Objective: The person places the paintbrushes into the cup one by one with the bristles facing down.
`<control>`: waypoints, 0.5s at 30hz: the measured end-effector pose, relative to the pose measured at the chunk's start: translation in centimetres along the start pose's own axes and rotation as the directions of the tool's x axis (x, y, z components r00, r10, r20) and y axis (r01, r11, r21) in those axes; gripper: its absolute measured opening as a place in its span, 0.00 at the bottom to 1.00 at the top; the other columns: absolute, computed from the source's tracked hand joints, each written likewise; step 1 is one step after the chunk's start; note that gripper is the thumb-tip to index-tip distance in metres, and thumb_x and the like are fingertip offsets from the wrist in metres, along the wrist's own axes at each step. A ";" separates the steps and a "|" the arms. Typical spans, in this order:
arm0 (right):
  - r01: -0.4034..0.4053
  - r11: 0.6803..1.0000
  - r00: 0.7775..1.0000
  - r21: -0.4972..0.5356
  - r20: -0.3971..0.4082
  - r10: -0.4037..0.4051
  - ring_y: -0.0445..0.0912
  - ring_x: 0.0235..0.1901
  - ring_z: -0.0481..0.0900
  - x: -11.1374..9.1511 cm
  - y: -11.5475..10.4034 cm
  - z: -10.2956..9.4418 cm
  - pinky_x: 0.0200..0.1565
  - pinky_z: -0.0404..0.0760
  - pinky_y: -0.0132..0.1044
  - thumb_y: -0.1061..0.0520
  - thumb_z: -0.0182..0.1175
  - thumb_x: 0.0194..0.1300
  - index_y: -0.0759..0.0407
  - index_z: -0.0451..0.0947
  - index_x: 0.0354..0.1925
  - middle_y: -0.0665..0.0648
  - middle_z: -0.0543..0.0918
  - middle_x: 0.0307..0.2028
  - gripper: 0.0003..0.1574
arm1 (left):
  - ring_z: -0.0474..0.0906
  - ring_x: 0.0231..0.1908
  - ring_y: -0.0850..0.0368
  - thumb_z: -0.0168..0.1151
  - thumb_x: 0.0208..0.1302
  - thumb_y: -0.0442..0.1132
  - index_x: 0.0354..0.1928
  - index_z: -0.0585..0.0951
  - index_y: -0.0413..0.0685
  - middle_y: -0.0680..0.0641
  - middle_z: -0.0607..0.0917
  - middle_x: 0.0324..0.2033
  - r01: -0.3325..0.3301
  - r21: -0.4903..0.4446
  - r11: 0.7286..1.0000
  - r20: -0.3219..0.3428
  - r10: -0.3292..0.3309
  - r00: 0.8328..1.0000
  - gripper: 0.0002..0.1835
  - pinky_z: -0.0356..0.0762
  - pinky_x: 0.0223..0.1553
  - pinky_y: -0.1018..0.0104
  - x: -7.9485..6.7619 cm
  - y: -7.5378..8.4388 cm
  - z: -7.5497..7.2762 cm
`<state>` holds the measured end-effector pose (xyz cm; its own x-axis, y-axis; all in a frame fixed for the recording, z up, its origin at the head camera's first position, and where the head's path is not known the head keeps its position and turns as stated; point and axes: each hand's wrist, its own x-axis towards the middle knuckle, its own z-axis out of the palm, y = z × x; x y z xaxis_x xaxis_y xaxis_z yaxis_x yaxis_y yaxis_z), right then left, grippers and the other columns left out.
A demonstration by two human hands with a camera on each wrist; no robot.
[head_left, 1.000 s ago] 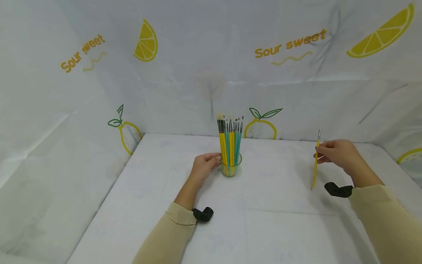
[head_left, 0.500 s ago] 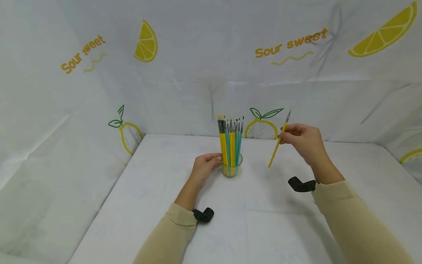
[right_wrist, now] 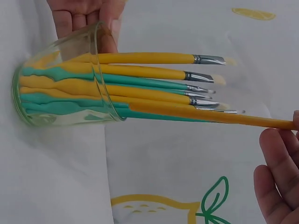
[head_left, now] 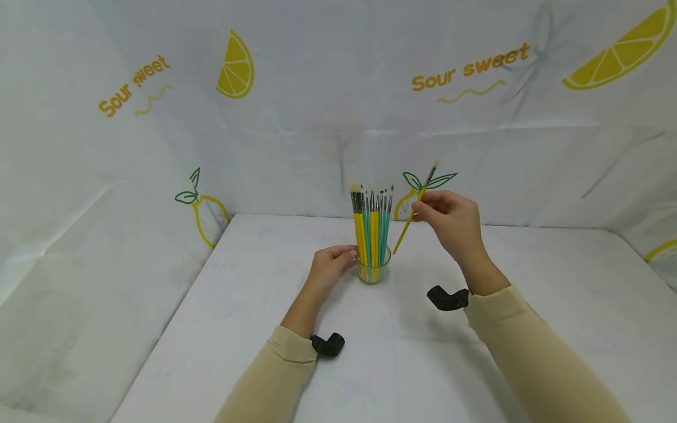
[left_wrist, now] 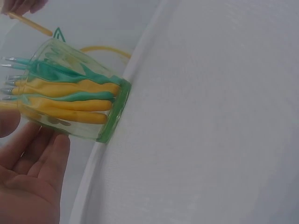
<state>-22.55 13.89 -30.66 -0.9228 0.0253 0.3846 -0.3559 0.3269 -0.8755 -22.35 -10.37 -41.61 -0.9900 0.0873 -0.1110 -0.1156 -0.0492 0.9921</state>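
Note:
A clear greenish glass [head_left: 372, 276] stands upright on the table, holding several paintbrushes [head_left: 374, 229] with yellow and teal handles, bristles up. My left hand [head_left: 328, 267] holds the glass at its left side, thumb by the rim and fingers against the wall in the left wrist view. To the right of the glass, my right hand [head_left: 449, 222] pinches a yellow paintbrush [head_left: 405, 230] between thumb and fingers. That brush is tilted, bristles up and to the right. In the right wrist view its handle end [right_wrist: 140, 107] overlaps the other brushes close above the rim.
A white cloth covers the table [head_left: 254, 352]. Behind it hangs a white backdrop [head_left: 307, 158] printed with lemons and "Sour sweet" lettering. Each wrist wears a small black camera mount, one on the left [head_left: 328, 345] and one on the right [head_left: 446, 298].
My right hand has moved left across the table with the yellow paintbrush, from far right to beside the glass, and the brush has tilted. My left hand and the glass have stayed put.

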 end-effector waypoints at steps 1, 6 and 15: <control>0.010 1.000 1.000 -0.003 -0.001 -0.010 0.39 0.31 0.86 0.0 0.1 0.3 0.42 0.85 0.31 0.52 0.67 0.63 0.64 0.82 0.45 0.55 0.87 0.36 0.19 | 0.83 0.51 0.56 0.60 0.68 0.40 0.53 0.82 0.37 0.43 0.82 0.57 0.004 -0.003 1.000 -0.002 -0.004 1.000 0.17 0.80 0.55 0.65 0.0 0.0 0.0; 0.025 0.997 1.000 -0.076 0.018 -0.024 0.40 0.31 0.85 -0.3 0.7 1.8 0.40 0.83 0.26 0.51 0.66 0.64 0.62 0.82 0.46 0.57 0.87 0.37 0.18 | 0.82 0.52 0.56 0.61 0.68 0.40 0.52 0.83 0.38 0.44 0.83 0.55 0.006 -0.003 1.000 -0.008 -0.006 1.000 0.16 0.80 0.54 0.66 -0.2 0.0 0.1; 0.077 0.960 0.997 -0.269 0.038 -0.069 0.48 0.32 0.86 -0.8 2.2 4.0 0.32 0.82 0.34 0.51 0.65 0.65 0.60 0.82 0.45 0.55 0.87 0.33 0.16 | 0.82 0.53 0.54 0.60 0.68 0.39 0.53 0.82 0.36 0.42 0.82 0.56 -0.006 -0.003 1.000 0.011 0.006 1.000 0.17 0.80 0.56 0.63 -0.1 0.0 -0.1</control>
<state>-23.16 10.84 -34.07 -0.9008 -0.0332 0.4329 -0.3729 0.5697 -0.7324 -22.23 -10.43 -41.65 -0.9897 0.0978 -0.1047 -0.1102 -0.0525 0.9925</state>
